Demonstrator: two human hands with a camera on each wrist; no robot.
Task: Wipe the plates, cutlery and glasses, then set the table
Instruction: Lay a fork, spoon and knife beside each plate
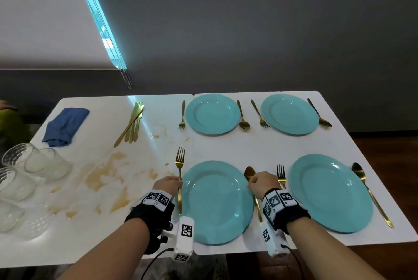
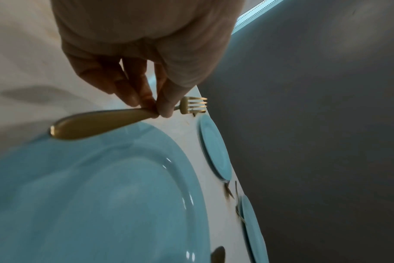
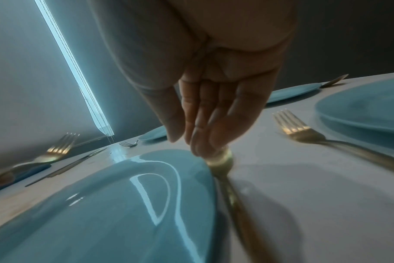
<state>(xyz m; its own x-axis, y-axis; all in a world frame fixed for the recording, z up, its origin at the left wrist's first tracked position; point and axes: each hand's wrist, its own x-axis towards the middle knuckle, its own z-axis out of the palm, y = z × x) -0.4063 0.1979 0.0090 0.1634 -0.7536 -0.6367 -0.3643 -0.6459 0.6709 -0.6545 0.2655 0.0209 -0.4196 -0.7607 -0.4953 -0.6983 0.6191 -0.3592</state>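
Observation:
Four teal plates lie on the white table [image 1: 226,144], each with a gold fork on its left and a gold spoon on its right. My left hand [image 1: 175,183] [image 2: 156,110] pinches the gold fork [image 1: 180,166] [image 2: 97,124] by its neck, beside the left rim of the near-left plate [image 1: 217,202] [image 2: 90,195] [image 3: 101,204]. My right hand [image 1: 252,183] [image 3: 198,146] has nearly straight fingers touching the gold spoon [image 1: 249,172] [image 3: 234,201] at that plate's right rim, with the thumb off it.
A folded blue cloth [image 1: 65,127] lies far left, with a bundle of gold knives [image 1: 133,121] beside it. Several clear glasses [image 1: 34,166] stand at the left edge. Brown spill stains [image 1: 106,173] cover the left half. The near-right plate [image 1: 330,193] sits by the right edge.

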